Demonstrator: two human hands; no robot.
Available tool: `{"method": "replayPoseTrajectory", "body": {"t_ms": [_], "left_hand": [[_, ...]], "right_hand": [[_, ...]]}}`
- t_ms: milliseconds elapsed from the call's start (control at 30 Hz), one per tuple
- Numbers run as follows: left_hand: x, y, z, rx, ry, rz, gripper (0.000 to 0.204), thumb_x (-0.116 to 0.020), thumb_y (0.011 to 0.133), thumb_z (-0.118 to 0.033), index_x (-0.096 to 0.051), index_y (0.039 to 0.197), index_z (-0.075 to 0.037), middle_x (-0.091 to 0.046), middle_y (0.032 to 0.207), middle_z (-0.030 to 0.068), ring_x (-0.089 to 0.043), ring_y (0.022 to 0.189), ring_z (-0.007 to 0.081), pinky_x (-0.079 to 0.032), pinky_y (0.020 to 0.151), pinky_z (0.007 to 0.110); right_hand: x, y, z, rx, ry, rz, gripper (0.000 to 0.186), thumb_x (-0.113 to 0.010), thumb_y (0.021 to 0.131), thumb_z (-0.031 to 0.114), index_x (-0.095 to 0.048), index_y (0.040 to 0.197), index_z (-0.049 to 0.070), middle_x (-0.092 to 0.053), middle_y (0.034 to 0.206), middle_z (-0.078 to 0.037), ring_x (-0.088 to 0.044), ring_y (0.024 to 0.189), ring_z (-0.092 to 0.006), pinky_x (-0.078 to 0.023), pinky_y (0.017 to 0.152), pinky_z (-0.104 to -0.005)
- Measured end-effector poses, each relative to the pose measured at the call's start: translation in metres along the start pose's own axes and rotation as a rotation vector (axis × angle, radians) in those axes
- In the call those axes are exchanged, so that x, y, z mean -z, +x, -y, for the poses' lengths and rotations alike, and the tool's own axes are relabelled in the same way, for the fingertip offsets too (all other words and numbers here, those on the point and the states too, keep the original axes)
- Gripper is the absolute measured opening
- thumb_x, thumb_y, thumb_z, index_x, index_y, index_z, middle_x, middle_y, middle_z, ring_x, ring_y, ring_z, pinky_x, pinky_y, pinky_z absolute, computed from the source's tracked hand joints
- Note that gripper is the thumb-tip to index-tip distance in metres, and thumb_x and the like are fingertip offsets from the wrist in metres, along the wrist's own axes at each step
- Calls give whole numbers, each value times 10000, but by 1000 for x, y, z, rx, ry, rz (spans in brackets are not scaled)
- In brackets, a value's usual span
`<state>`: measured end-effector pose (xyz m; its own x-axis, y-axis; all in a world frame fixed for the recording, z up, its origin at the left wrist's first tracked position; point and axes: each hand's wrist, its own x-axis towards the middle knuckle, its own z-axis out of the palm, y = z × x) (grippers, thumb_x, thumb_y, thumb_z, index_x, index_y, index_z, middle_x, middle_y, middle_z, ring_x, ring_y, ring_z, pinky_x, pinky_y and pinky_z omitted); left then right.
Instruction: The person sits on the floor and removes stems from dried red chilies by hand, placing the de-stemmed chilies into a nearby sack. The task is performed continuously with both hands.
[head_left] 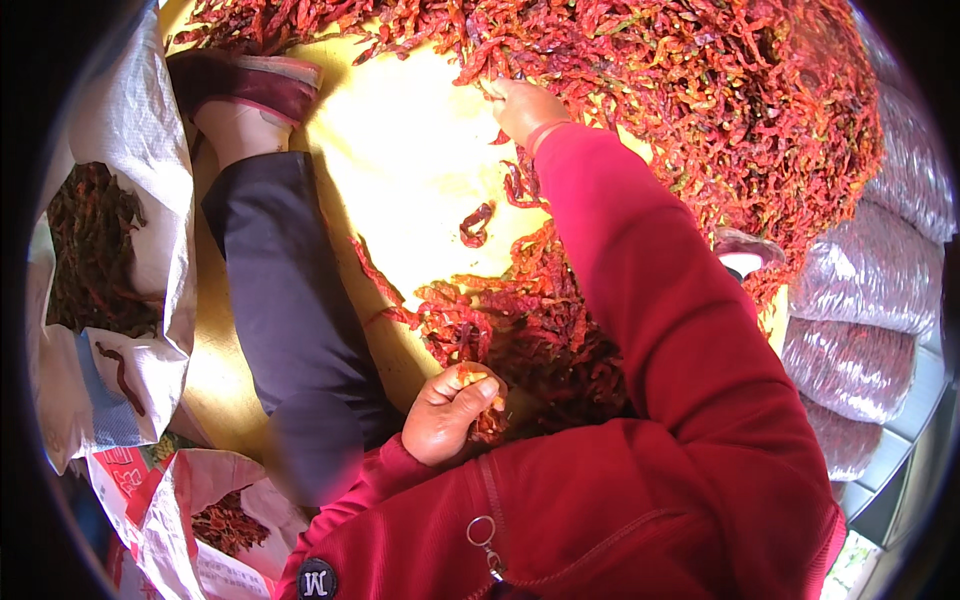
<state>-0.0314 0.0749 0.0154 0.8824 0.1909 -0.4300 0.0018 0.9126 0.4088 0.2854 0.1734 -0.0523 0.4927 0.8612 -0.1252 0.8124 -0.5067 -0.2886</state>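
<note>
My left hand (440, 414) is closed, thumb over curled fingers, close to my body. Dried red chili peppers (488, 424) stick out below its fingers. Stretched out far ahead, my right hand (527, 108) is at the near edge of a large pile of dried red chili peppers (680, 80). Its fingers are drawn together, and glare and the pile hide what is between the tips. A smaller heap of chilies (540, 310) lies between my legs. One loose chili (476, 225) rests on the bright yellow sheet (400, 150).
At the left, a white woven sack (130, 120) holds darker chilies. Below it, a red and white bag (175, 520) has some chilies inside. Clear plastic bags of chilies (860, 270) are stacked at the right. My outstretched leg (280, 290) lies between the left sack and the heap.
</note>
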Motion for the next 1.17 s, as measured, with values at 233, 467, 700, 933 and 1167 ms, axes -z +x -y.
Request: {"method": "replayPoseTrajectory", "body": {"t_ms": [233, 467, 700, 933, 1167], "left_hand": [[1, 6, 11, -111, -80, -91, 63, -447, 829, -111, -486, 840, -63, -495, 646, -8, -445, 496, 45, -344, 418, 172], [-19, 17, 7, -139, -136, -256, 165, -444, 820, -68, -474, 980, -46, -483, 647, -22, -422, 477, 44, -341, 406, 173], [-7, 11, 8, -118, -67, -275, 76, -458, 819, -109, -514, 840, -62, -481, 606, -10, -417, 418, 54, -316, 351, 173], [-4, 8, 9, -126, -40, -167, 93, -433, 827, -89, -489, 762, -54, -491, 644, -2, -442, 498, 60, -364, 445, 196], [-8, 6, -1, -5, -161, -204, 100, -448, 825, -121, -493, 766, -53, -501, 655, 7, -461, 494, 72, -390, 439, 199]], "right_hand": [[35, -84, 31, 46, 228, 137, 118, -511, 721, 146, -498, 708, 30, -515, 668, -126, -507, 608, -260, -397, 553, -335], [55, -202, 78, 579, 408, 415, 41, -489, 681, 102, -493, 675, 61, -497, 613, -121, -507, 589, -299, -400, 533, -386], [33, -120, 33, 247, 737, 214, 193, -444, 796, 108, -478, 973, 39, -535, 704, -44, -482, 603, -113, -421, 568, -244], [11, 1, 23, -238, 126, 72, 300, -452, 750, 220, -507, 960, 12, -554, 895, -187, -527, 855, -308, -405, 761, -353], [10, -29, 13, -248, 394, 211, 345, -463, 733, 265, -543, 969, 27, -556, 935, -187, -552, 845, -245, -414, 748, -356]]}}
